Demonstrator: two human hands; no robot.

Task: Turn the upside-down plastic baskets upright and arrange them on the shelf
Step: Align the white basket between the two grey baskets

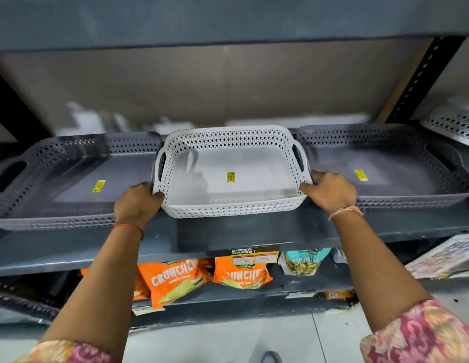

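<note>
I count three upright baskets side by side on the grey shelf (pixel 228 231): one white basket (pixel 229 171) in the middle, one dark basket (pixel 71 179) at its nine o'clock and a second dark basket (pixel 385 166) at its three o'clock; each shows one yellow sticker on its floor, so three stickers, the middle one at (pixel 230 177); part of a fourth basket, pale (pixel 453 124), shows at the frame's three o'clock edge, and I cannot tell which way up it sits. Below, I count two orange snack bags with readable print, the fuller one at (pixel 173 279), one teal-topped bag (pixel 304 260) to their three o'clock, and one price tag (pixel 254 255) on the shelf lip.

Both arms reach up from six o'clock towards twelve, nearly straight, patterned sleeves at the bottom corners; my left hand (pixel 136 205) grips the white basket's near corner at seven o'clock, thumb on the rim and fingers curled round the outside; my right hand (pixel 330 192) clasps the near corner at five o'clock, thumb lying along the rim, its fingers hidden behind the wall; each wrist carries one thread band. The white basket's near edge juts past the dark ones towards me; whether its base rests flat on the shelf I cannot tell.
</note>
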